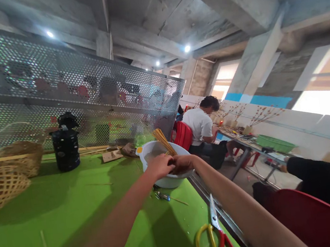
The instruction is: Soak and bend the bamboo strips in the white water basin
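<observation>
Both my hands reach into a white plastic basin (pixel 148 150) near the right edge of a green table (pixel 73 210). My left hand (pixel 159 166) and my right hand (pixel 183 163) are closed together around a bundle of thin bamboo strips (pixel 163 141) that sticks up out of the basin. The fingertips are hidden inside the basin.
Scissors with yellow and red handles (pixel 214 235) lie by the table's right edge. Woven bamboo baskets (pixel 3 175) and a black jug (pixel 66 147) stand at the left. A perforated metal screen (pixel 72 99) backs the table. A person in a white shirt (pixel 201 128) sits beyond; a red chair (pixel 313 217) is close right.
</observation>
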Motion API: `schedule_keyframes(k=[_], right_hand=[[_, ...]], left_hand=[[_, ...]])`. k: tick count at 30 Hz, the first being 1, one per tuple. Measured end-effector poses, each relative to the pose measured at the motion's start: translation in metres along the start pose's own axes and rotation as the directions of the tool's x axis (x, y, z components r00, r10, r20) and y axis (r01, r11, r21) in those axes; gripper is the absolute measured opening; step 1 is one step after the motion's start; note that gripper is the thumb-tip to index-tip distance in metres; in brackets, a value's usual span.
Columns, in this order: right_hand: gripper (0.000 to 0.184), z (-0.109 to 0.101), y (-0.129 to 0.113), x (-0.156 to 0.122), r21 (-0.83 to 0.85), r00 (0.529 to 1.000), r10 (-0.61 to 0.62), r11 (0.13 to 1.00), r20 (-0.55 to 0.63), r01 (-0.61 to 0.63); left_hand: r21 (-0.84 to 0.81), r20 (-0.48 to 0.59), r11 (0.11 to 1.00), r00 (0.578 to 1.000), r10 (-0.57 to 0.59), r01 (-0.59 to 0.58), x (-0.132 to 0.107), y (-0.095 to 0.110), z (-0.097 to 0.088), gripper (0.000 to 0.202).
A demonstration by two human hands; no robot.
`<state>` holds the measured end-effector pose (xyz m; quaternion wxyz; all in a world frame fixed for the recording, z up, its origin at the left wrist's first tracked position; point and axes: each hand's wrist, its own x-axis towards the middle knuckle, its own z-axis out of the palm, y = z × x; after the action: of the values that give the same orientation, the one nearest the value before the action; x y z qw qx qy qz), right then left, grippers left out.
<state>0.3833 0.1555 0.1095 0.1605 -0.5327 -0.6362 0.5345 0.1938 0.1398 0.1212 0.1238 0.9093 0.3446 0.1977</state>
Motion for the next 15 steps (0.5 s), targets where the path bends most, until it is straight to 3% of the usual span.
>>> schedule_keyframes(k=[4, 7, 10, 12, 15], right_hand=[[0.060, -0.018, -0.012, -0.022, 0.090, 0.995, -0.036, 0.996, 0.090, 0.028], [0.073, -0.028, -0.021, -0.043, 0.125, 0.990, -0.122, 0.986, 0.077, 0.112], [0.061, -0.038, -0.021, -0.049, -0.033, 0.986, -0.107, 0.994, -0.125, 0.103], [0.051, -0.044, -0.015, -0.042, -0.148, 0.951, -0.086, 0.988, -0.297, 0.043], [0.047, -0.048, -0.003, -0.019, -0.247, 0.878, -0.124, 0.969, -0.462, 0.007]], left_hand=[[0.023, 0.068, 0.999, 0.997, 0.021, -0.022, 0.005, -0.002, -0.001, 0.031], [0.056, 0.141, 0.998, 0.990, -0.009, 0.001, 0.005, -0.005, -0.001, 0.030], [0.095, 0.218, 0.994, 0.973, -0.074, 0.054, 0.007, -0.006, 0.000, 0.034], [0.118, 0.261, 0.989, 0.958, -0.115, 0.087, 0.009, -0.005, -0.002, 0.032], [0.139, 0.307, 0.984, 0.939, -0.153, 0.115, 0.012, -0.003, -0.005, 0.031]])
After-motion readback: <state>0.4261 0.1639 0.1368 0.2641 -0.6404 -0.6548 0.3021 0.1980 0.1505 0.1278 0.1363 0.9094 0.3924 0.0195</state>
